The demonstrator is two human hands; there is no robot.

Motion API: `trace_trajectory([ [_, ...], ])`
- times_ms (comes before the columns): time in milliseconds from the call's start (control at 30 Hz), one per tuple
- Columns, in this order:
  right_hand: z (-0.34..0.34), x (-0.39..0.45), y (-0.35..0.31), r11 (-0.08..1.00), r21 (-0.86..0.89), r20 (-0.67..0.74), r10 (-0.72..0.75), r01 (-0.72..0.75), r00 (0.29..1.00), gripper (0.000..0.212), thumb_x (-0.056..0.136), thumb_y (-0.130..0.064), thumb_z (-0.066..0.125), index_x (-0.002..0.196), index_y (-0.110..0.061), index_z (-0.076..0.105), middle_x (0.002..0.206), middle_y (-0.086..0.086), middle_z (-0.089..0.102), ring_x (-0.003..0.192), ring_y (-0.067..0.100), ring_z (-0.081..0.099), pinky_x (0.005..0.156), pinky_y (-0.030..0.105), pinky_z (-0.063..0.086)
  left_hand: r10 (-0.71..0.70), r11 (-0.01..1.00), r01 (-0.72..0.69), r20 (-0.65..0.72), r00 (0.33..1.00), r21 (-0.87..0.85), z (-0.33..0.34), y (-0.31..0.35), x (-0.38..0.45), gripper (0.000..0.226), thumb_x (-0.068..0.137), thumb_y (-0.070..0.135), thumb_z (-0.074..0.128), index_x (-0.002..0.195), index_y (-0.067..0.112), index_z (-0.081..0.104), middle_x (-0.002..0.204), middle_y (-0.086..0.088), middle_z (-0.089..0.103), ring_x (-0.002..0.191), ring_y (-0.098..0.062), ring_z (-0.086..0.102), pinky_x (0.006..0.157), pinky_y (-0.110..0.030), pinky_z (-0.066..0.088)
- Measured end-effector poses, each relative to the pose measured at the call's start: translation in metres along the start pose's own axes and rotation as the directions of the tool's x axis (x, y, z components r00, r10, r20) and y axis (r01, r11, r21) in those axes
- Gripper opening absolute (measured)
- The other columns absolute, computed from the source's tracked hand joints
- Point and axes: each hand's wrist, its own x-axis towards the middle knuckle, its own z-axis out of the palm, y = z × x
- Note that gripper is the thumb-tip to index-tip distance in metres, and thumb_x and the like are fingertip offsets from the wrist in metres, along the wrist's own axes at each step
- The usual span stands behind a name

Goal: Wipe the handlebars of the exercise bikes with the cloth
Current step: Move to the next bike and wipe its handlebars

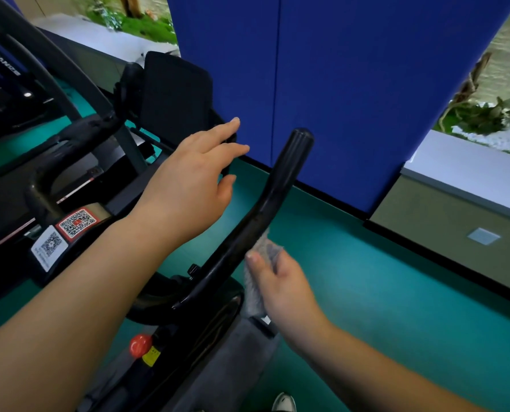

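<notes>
A black curved handlebar [265,200] of the exercise bike rises from lower centre to a rounded end at upper centre. My right hand [280,281] pinches a grey cloth [262,254] against the right side of the bar's lower part. Just left of the bar, my left hand [194,176] reaches forward with its fingers straight. Its fingertips are at the edge of the black console bracket [176,96], and whether they touch it I cannot tell. The bike's left handlebar [57,162] curves at the left.
A blue partition [337,84] stands close behind the bar. Teal floor [381,292] spreads to the right, bounded by a low grey ledge [462,171] with plants. A red knob [140,344] sits on the bike frame below. QR stickers [66,230] are on the stem. Another machine stands at far left.
</notes>
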Motion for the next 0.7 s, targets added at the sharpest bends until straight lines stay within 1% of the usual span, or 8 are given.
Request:
trace_trajectory([
  [100, -0.005, 0.012, -0.015, 0.992, 0.091, -0.153, -0.071, 0.086, 0.986, 0.021, 0.094, -0.024, 0.052, 0.115, -0.020, 0.056, 0.103, -0.009, 0.066, 0.091, 0.001, 0.062, 0.080, 0.012, 0.047, 0.018, 0.999, -0.018, 0.021, 1.000, -0.027, -0.005, -0.006, -0.001, 0.045, 0.088, 0.017, 0.059, 0.131, 0.025, 0.053, 0.151, 0.016, 0.029, 0.132, -0.013, 0.035, 0.102, -0.031, 0.037],
  [200, -0.010, 0.023, -0.028, 0.989, 0.088, -0.235, -0.094, 0.117, 0.967, 0.031, 0.095, -0.026, 0.051, 0.125, -0.019, 0.053, 0.113, -0.006, 0.065, 0.103, 0.007, 0.061, 0.091, 0.024, 0.047, 0.053, 0.997, -0.052, 0.027, 0.998, -0.051, -0.008, -0.014, -0.003, 0.044, 0.088, 0.017, 0.059, 0.131, 0.026, 0.053, 0.152, 0.016, 0.028, 0.131, -0.013, 0.037, 0.102, -0.032, 0.039],
  [267, -0.001, 0.016, -0.025, 0.996, 0.035, -0.258, -0.067, 0.078, 0.964, 0.026, 0.095, -0.028, 0.051, 0.117, -0.015, 0.056, 0.102, -0.005, 0.066, 0.093, 0.010, 0.063, 0.084, 0.027, 0.048, 0.085, 0.994, -0.082, 0.043, 0.995, -0.067, -0.009, -0.018, -0.003, 0.045, 0.088, 0.017, 0.059, 0.131, 0.027, 0.053, 0.152, 0.015, 0.027, 0.134, -0.012, 0.034, 0.104, -0.032, 0.038],
  [400, 0.019, -0.005, -0.007, 0.997, -0.062, -0.296, -0.062, 0.046, 0.953, 0.011, 0.093, -0.026, 0.053, 0.098, -0.018, 0.058, 0.084, -0.011, 0.063, 0.076, 0.002, 0.058, 0.068, 0.017, 0.043, 0.142, 0.986, -0.135, 0.071, 0.987, -0.101, -0.013, -0.029, -0.004, 0.046, 0.088, 0.018, 0.059, 0.132, 0.029, 0.051, 0.153, 0.016, 0.025, 0.135, -0.010, 0.032, 0.106, -0.031, 0.035],
  [500, 0.015, -0.005, -0.014, 0.974, -0.120, -0.433, -0.227, 0.194, 0.872, 0.027, 0.093, -0.017, 0.054, 0.118, -0.027, 0.055, 0.108, -0.012, 0.062, 0.096, -0.011, 0.056, 0.086, 0.006, 0.041, 0.181, 0.979, -0.171, 0.083, 0.980, -0.109, -0.020, -0.044, -0.010, 0.046, 0.089, 0.019, 0.058, 0.133, 0.030, 0.051, 0.150, 0.015, 0.030, 0.135, -0.010, 0.031, 0.108, -0.026, 0.028],
  [567, 0.005, 0.001, -0.031, 0.896, -0.312, -0.472, -0.436, 0.317, 0.767, 0.041, 0.094, -0.018, 0.054, 0.133, -0.026, 0.047, 0.121, -0.012, 0.052, 0.110, -0.007, 0.049, 0.099, 0.012, 0.037, 0.195, 0.976, -0.186, 0.073, 0.978, -0.112, -0.024, -0.054, -0.014, 0.046, 0.088, 0.019, 0.060, 0.132, 0.028, 0.052, 0.148, 0.013, 0.035, 0.134, -0.011, 0.033, 0.107, -0.019, 0.021],
  [633, -0.005, 0.014, -0.053, 0.750, -0.571, -0.363, -0.595, 0.334, 0.717, 0.048, 0.094, -0.022, 0.053, 0.140, -0.027, 0.040, 0.113, -0.008, 0.045, 0.105, 0.002, 0.046, 0.090, 0.014, 0.037, 0.206, 0.973, -0.199, 0.048, 0.977, -0.115, -0.028, -0.064, -0.018, 0.045, 0.087, 0.018, 0.061, 0.130, 0.027, 0.053, 0.146, 0.010, 0.040, 0.133, -0.013, 0.035, 0.106, -0.010, 0.014],
  [700, -0.008, 0.031, -0.070, 0.553, -0.799, -0.246, -0.658, 0.236, 0.712, 0.049, 0.093, -0.027, 0.055, 0.140, -0.030, 0.041, 0.102, -0.002, 0.039, 0.093, 0.015, 0.042, 0.077, 0.022, 0.036, 0.209, 0.971, -0.203, 0.043, 0.977, -0.123, -0.032, -0.070, -0.021, 0.045, 0.086, 0.017, 0.062, 0.129, 0.026, 0.054, 0.144, 0.009, 0.042, 0.131, -0.013, 0.036, 0.102, -0.001, 0.007],
])
